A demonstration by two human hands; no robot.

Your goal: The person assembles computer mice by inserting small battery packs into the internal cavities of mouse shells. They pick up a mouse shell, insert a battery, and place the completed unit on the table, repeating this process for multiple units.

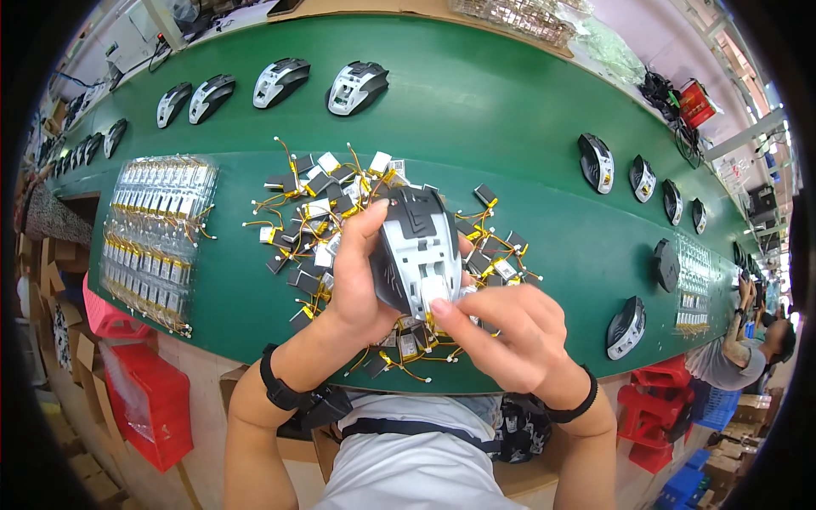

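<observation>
In my left hand (353, 276) lies a black and silver-grey computer mouse (414, 234), its top casing open over a recessed middle. The thumb runs along its left side, and some fingertips show at the far side. My right hand (514, 331) is closed at the near end of the mouse, its thumb pressing on a small white battery (434, 287) in the recess. The other right fingers are curled and partly hide that spot. Around and beneath the hands spreads a loose pile of small batteries (316, 208) with yellow tape and thin coloured wires.
Clear plastic trays (157, 234) of batteries lie on the green table (510, 93) at left. Similar mice (357, 87) stand along the far side and others (597, 163) at right. Red stools (153, 404) stand below the table. Another person (738, 361) sits at far right.
</observation>
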